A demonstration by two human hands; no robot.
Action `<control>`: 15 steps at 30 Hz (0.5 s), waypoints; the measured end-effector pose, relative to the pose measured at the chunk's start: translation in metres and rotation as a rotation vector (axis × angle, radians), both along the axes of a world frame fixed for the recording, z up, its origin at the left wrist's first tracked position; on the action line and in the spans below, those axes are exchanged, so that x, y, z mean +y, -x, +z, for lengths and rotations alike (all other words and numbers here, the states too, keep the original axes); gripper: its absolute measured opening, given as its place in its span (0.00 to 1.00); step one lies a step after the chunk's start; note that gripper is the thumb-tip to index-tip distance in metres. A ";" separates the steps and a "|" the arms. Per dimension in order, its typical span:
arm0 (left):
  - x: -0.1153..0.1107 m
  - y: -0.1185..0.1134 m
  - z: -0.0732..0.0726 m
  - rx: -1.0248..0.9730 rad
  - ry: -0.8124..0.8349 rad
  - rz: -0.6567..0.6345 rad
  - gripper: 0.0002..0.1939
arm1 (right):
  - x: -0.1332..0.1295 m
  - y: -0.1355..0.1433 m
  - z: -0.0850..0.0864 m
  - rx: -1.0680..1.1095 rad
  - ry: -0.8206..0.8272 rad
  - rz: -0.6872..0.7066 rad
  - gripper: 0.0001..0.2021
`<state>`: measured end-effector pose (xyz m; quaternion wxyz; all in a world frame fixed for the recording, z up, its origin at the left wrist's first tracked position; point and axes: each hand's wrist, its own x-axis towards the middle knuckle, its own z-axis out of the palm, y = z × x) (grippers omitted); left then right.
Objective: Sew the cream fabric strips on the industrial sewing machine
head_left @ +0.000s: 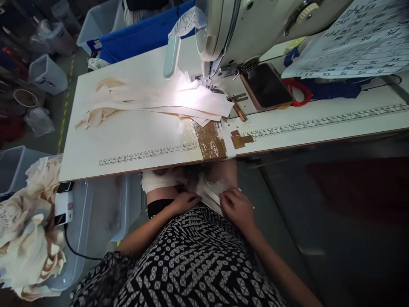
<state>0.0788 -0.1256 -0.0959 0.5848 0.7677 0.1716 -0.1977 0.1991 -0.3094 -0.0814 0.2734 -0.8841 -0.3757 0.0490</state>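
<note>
Head view, landmark: we take the sewing table [128,140] as reference; its front edge carries a printed ruler and a patch of brown tape [211,143].
Left hand [183,201]: below the table's front edge, over our lap; fingers curled down onto the white fabric strips [209,192], pinching them as far as we can tell.
Right hand [236,207]: just beside the left hand, under the same edge; fingers bent and closed on the strips' other end.
Strips in hand: a small white bundle between both hands, beneath the table, not on it.
Sewing machine [243,30]: at the table's far side, its lamp lighting the needle area.
Fabric on table [159,100]: cream and white pieces spread left of the needle, one end under the machine head.
Phone [266,87]: dark, lying flat right of the machine head.
Paper sheet [354,38]: handwritten, at the table's far right corner.
Bins: a clear bin [105,213] under the table's left end; lace heap [28,230] beside it.
Step in hand: we judge that the strips are being sorted or aligned in the lap.
Next move calls for: lifting the matched ends onto the table toward the needle, edges kept even.
</note>
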 end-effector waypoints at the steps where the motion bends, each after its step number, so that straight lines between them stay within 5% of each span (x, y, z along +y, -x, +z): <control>1: -0.002 -0.003 0.000 0.007 0.019 0.019 0.17 | 0.002 0.000 0.002 0.032 -0.035 -0.035 0.17; 4: -0.014 -0.017 0.004 0.012 0.148 0.080 0.20 | 0.004 0.003 0.018 0.109 -0.105 -0.040 0.16; 9: -0.029 -0.039 0.030 0.022 0.659 0.439 0.21 | 0.007 -0.001 0.058 -0.130 -0.191 0.082 0.12; 11: -0.025 -0.043 0.051 -0.008 0.740 0.331 0.22 | 0.010 -0.009 0.070 -0.096 -0.247 0.136 0.10; 15: 0.001 -0.036 0.096 -0.082 0.699 -0.118 0.21 | 0.020 -0.029 0.087 0.282 -0.206 0.514 0.15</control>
